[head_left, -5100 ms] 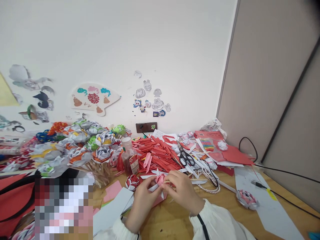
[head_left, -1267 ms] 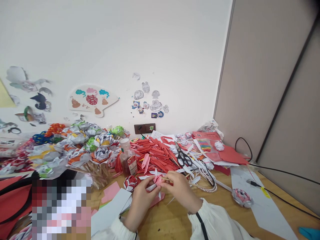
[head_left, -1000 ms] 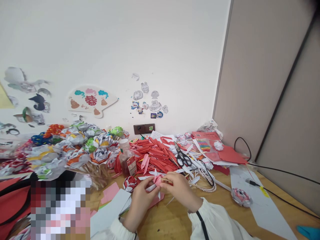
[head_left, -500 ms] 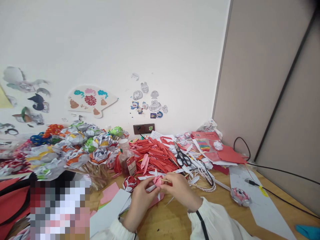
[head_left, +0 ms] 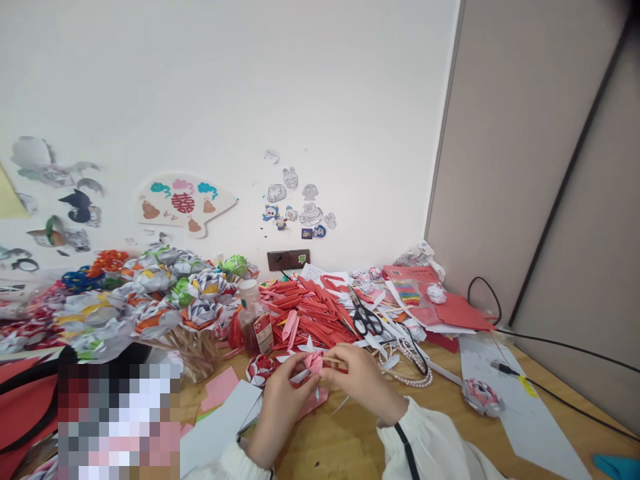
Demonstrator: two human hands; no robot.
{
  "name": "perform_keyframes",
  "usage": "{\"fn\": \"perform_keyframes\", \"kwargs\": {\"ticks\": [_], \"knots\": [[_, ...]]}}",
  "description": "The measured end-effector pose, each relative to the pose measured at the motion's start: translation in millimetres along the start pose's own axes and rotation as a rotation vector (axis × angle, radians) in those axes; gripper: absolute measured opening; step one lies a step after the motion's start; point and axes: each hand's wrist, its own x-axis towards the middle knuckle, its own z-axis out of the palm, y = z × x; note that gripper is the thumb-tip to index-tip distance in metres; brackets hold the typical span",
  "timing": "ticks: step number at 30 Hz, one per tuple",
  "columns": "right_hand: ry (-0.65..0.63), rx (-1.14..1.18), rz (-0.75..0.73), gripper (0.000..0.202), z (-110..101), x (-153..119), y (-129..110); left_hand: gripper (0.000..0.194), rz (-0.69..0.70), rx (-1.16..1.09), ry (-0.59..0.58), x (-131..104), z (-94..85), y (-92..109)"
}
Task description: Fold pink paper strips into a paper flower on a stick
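Observation:
A pink and white folded-paper flower [head_left: 315, 362] is pinched between the thumb and fingers of my left hand [head_left: 284, 395]. From the right, my right hand [head_left: 361, 377] closes round a thin pale wooden stick [head_left: 334, 361], its tip against the flower's pink centre. My right fingertips also come close to the flower's lower edge. White pointed petals stick out above and below the pink part. Just left of the flower lies a red and white paper flower [head_left: 261, 369]. Behind my hands spreads a heap of folded red paper strips [head_left: 310, 312].
Black-handled scissors [head_left: 368, 321] rest on the heap's right side. A bottle [head_left: 251, 313] stands left of it, beside many finished paper flowers [head_left: 155, 280]. At right lie a bead string [head_left: 425, 379], another paper flower [head_left: 482, 396] and a cable [head_left: 560, 400]. White paper [head_left: 223, 423] lies at left.
The view has shifted very slightly. Both hands keep the same hold on the flower and stick, with the flower turned a little.

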Motion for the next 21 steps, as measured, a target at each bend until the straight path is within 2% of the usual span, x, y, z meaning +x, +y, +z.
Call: {"fn": "perform_keyframes", "kwargs": {"ticks": [4,7,10,12,14,17,19,21], "knots": [[0.052,0.111,-0.044,0.017,-1.1,-2.7,-6.1,0.029,0.052,0.045,0.07,-2.4,-1.9,3.0],[0.062,0.102,-0.034,0.017,5.6,-3.4,-8.3,0.03,0.079,0.117,0.116,-5.1,-2.8,6.4],[0.089,0.065,-0.012,0.014,11.5,-2.7,-8.4,0.031,0.069,0.108,0.094,-7.6,-1.3,9.1],[0.102,0.025,-0.014,0.013,11.1,-1.9,-8.0,0.036,0.026,0.015,0.056,-7.8,0.6,9.2],[0.109,-0.021,-0.04,0.012,7.4,-1.5,-7.6,0.049,-0.036,-0.167,0.033,-6.2,2.1,8.1],[0.086,-0.073,-0.107,0.009,0.6,-0.7,-6.6,0.07,-0.193,-0.474,0.062,-1.8,1.7,6.1],[0.058,-0.095,-0.143,0.007,-1.9,0.2,-5.7,0.068,-0.323,-0.606,0.022,0.3,0.4,5.7],[0.042,-0.112,-0.15,0.006,-2.2,1.0,-4.9,0.06,-0.385,-0.666,-0.094,0.8,-0.2,5.6]]}}
